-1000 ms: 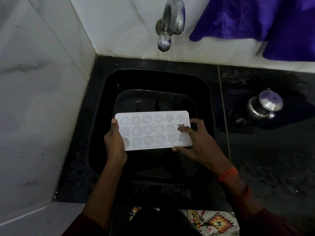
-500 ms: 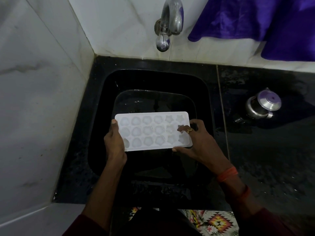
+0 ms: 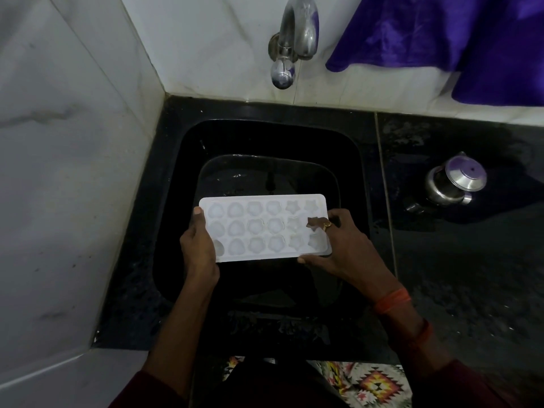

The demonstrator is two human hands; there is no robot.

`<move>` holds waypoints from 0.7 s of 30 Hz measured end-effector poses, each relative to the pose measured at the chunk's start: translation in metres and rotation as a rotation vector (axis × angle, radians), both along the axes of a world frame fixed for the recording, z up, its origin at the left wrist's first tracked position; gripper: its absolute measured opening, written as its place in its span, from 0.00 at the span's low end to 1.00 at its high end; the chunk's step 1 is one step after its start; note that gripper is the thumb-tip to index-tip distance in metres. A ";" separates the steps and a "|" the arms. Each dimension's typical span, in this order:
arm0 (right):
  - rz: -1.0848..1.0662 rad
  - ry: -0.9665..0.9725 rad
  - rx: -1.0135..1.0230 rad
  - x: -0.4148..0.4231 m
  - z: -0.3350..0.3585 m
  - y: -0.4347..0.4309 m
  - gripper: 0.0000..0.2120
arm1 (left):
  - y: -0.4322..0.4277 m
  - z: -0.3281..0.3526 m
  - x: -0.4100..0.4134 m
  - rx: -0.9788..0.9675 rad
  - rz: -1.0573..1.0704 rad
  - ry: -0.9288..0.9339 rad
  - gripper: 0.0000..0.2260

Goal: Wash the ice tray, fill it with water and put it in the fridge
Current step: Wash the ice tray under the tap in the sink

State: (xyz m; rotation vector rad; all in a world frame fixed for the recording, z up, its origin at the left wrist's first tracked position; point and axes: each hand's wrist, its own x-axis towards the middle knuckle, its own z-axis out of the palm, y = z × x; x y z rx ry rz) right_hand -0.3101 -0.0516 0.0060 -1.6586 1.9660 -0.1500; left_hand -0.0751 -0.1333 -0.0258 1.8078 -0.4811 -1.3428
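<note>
A white ice tray [image 3: 259,228] with several flower- and star-shaped cells is held level over the black sink [image 3: 347,160]. My left hand [image 3: 198,245] grips its left short edge, thumb on top. My right hand [image 3: 344,245] holds the right end, thumb under the near edge and a ringed finger resting in a cell on the right. The steel tap [image 3: 294,39] juts from the wall above the sink; no water runs from it.
A steel pot with a lid [image 3: 454,181] stands on the wet black counter [image 3: 471,275] to the right. Purple cloth [image 3: 456,33] hangs on the back wall. White marble walls [image 3: 64,172] close in the left side. A patterned mat [image 3: 368,384] lies below.
The tray and both hands stay almost still; my view has shifted very slightly.
</note>
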 end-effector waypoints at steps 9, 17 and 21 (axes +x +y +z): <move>0.002 0.013 0.010 0.001 0.003 0.003 0.43 | 0.003 0.001 -0.002 -0.003 -0.007 0.011 0.22; -0.020 -0.015 -0.014 0.002 0.006 0.004 0.43 | 0.002 0.001 0.000 -0.012 -0.014 0.015 0.22; -0.011 0.008 0.039 0.002 0.007 0.002 0.43 | 0.004 0.000 -0.001 -0.008 -0.017 0.006 0.23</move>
